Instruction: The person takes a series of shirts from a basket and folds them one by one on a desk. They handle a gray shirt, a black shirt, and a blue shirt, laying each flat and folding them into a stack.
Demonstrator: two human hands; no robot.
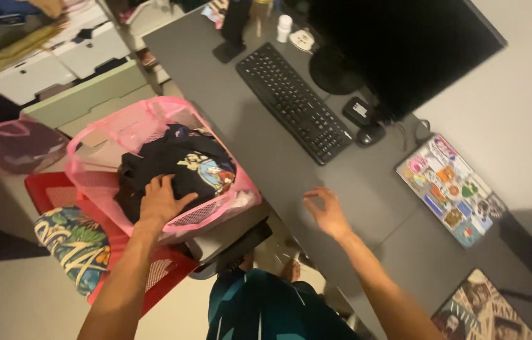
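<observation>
Head view: one hand on the dark clothes, the other spread over the desk

Head camera looks down on a dark grey desk [228, 107] with a red chair [52, 189] beside it. On the chair stands a pink mesh laundry basket [215, 211] filled with dark clothes [171, 167]; the topmost piece is black with a pale printed picture on it. The left hand [160, 200] lies palm down on that black garment, fingers spread and slightly curled onto the cloth, touching it; whether it has actually gripped the fabric cannot be told from this angle.

The right hand [326, 211] is held over the bare front part of the desk, fingers apart and loosely bent, with nothing in it. Whether it touches the desktop cannot be told.

Further back on the desk sit a black keyboard [294, 104] and, to its right, a black monitor [398, 44] with a mouse [370, 134] near its foot. A closed laptop [452, 189] covered in coloured stickers lies well to the right of the right hand. A colourful patterned cushion [74, 245] rests against the chair's near side, below the basket
</observation>
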